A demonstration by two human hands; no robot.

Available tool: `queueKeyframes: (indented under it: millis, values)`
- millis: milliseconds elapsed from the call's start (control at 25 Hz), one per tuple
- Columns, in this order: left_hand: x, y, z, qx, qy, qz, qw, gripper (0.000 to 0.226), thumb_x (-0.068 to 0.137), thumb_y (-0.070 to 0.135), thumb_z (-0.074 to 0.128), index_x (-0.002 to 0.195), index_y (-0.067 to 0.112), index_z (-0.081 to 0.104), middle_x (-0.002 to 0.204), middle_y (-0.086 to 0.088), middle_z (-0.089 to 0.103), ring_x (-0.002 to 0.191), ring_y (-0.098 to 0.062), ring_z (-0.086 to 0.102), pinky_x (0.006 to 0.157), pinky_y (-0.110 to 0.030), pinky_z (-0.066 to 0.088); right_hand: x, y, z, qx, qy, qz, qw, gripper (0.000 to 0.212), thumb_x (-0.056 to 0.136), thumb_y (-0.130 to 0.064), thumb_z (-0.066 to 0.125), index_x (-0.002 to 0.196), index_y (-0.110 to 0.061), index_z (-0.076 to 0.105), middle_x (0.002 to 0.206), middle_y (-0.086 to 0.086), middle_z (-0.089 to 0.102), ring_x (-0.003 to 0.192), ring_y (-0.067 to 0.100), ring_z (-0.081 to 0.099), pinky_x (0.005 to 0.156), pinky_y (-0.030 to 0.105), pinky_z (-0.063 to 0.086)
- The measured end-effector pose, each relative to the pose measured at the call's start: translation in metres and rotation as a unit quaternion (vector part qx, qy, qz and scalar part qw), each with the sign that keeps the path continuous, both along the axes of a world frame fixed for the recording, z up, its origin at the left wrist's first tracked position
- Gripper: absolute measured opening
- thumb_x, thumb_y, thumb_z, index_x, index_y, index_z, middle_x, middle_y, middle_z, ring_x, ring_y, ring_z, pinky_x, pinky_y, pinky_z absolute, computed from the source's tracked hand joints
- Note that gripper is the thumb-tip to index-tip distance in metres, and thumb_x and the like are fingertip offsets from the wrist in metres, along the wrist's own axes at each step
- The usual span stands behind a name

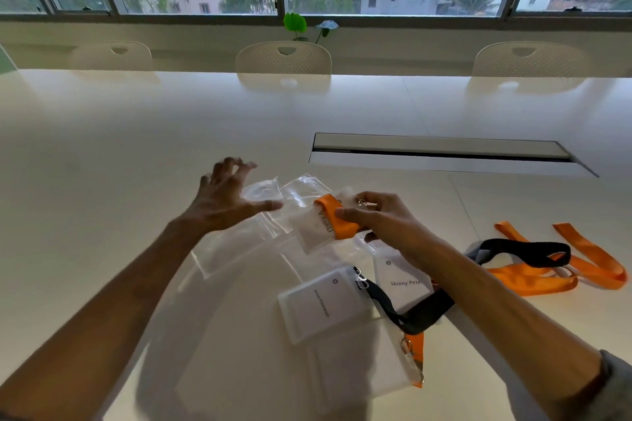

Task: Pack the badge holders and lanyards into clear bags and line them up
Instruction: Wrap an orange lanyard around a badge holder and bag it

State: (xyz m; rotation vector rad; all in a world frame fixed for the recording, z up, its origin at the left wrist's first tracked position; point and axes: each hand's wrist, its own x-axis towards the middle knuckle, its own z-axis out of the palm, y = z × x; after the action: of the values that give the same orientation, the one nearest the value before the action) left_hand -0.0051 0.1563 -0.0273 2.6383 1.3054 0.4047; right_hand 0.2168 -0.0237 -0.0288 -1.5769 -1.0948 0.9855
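Right hand grips folded lanyard and holder; left hand spread above bags.

Right hand (379,220) curls its fingers and thumb round a folded orange lanyard (333,219) with a badge holder (313,229), held just over the clear bags (270,195) on the white table (136,133). Left hand (224,198) hovers just left of that bundle, fingers splayed wide, gripping nothing, above the bags' left part. Nearer the person lie two more holders (319,304), one on a black lanyard (410,313) passing under the right forearm. Loose orange and black lanyards (547,263) lie to the right, well apart from both hands.
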Motion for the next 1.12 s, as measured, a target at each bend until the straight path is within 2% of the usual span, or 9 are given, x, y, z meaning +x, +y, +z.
queueKeyframes:
  millis: [40,120,280,440,600,720,920,1040,1120]
  values:
    - [-0.002,0.009,-0.002,-0.027,0.046,0.012,0.998,0.117,0.045,0.092,0.048,0.141,0.026,0.035,0.145,-0.004,0.029,0.138,-0.021,0.020,0.110,-0.048,0.019,0.002,0.000,0.000,0.000,0.003,-0.007,1.000,0.025,0.079,-0.035,0.072,0.099,-0.020,0.065,0.094,0.005,0.070,0.082,0.017,0.068,0.073,0.031,0.054]
    - [-0.003,0.018,-0.008,-0.078,0.056,0.002,0.995,0.125,0.034,0.096,0.049,0.138,0.027,0.041,0.143,-0.001,0.030,0.136,-0.020,0.021,0.110,-0.049,0.019,0.006,-0.002,0.003,0.007,0.006,-0.012,1.000,0.026,0.080,-0.035,0.071,0.100,-0.020,0.064,0.096,0.005,0.070,0.082,0.015,0.068,0.070,0.027,0.055]
    - [0.000,0.021,-0.012,-0.100,-0.046,-0.031,0.993,0.101,0.033,0.090,0.062,0.113,0.027,0.055,0.129,0.002,0.041,0.126,-0.021,0.038,0.107,-0.047,0.032,0.012,-0.003,0.008,0.026,0.008,-0.026,0.999,0.020,0.081,-0.034,0.069,0.097,-0.025,0.061,0.093,0.000,0.068,0.079,0.010,0.066,0.063,0.020,0.050]
    - [0.002,-0.001,0.004,0.026,-0.089,-0.080,0.992,0.080,0.049,0.074,0.074,0.106,0.025,0.047,0.106,0.008,0.059,0.096,-0.015,0.059,0.084,-0.035,0.048,0.020,-0.002,0.017,0.059,0.022,-0.065,0.996,0.025,0.079,-0.034,0.069,0.099,-0.022,0.060,0.092,0.003,0.068,0.078,0.010,0.067,0.063,0.019,0.052]
    - [0.006,-0.046,0.017,0.115,-0.093,-0.131,0.980,0.086,0.052,0.074,0.070,0.116,0.024,0.044,0.084,0.012,0.053,0.070,-0.006,0.053,0.065,-0.022,0.044,0.023,-0.002,0.023,0.088,0.045,-0.087,0.991,0.028,0.077,-0.034,0.070,0.098,-0.021,0.060,0.090,-0.001,0.068,0.074,0.008,0.068,0.062,0.019,0.054]
    - [0.010,-0.067,0.011,0.117,-0.089,-0.153,0.977,0.094,0.054,0.078,0.065,0.123,0.017,0.047,0.082,0.011,0.052,0.064,-0.006,0.050,0.058,-0.015,0.037,0.016,-0.002,0.021,0.088,0.033,-0.069,0.993,0.025,0.079,-0.032,0.070,0.100,-0.020,0.061,0.091,-0.001,0.067,0.076,0.008,0.068,0.060,0.018,0.053]
    - [0.012,-0.080,0.002,0.093,-0.102,-0.134,0.981,0.097,0.055,0.084,0.059,0.122,0.015,0.049,0.079,0.009,0.053,0.060,-0.004,0.047,0.054,-0.012,0.033,0.009,-0.004,0.019,0.075,0.037,-0.030,0.996,0.023,0.077,-0.028,0.071,0.097,-0.022,0.061,0.094,-0.001,0.067,0.073,0.004,0.069,0.058,0.014,0.051]
    - [0.013,-0.084,0.000,0.096,-0.102,-0.139,0.980,0.097,0.052,0.081,0.063,0.123,0.016,0.050,0.084,0.006,0.059,0.064,-0.006,0.048,0.059,-0.018,0.037,0.005,-0.004,0.015,0.053,0.030,0.019,0.998,0.028,0.075,-0.029,0.072,0.100,-0.018,0.064,0.099,0.005,0.069,0.083,0.013,0.070,0.063,0.018,0.054]
    - [0.015,-0.088,-0.001,0.093,-0.109,-0.150,0.978,0.096,0.051,0.078,0.067,0.123,0.016,0.052,0.098,0.001,0.066,0.072,-0.005,0.051,0.068,-0.021,0.042,0.001,-0.004,0.011,0.044,0.037,0.039,0.998,0.028,0.077,-0.028,0.071,0.101,-0.015,0.064,0.100,0.006,0.070,0.086,0.015,0.070,0.065,0.018,0.054]
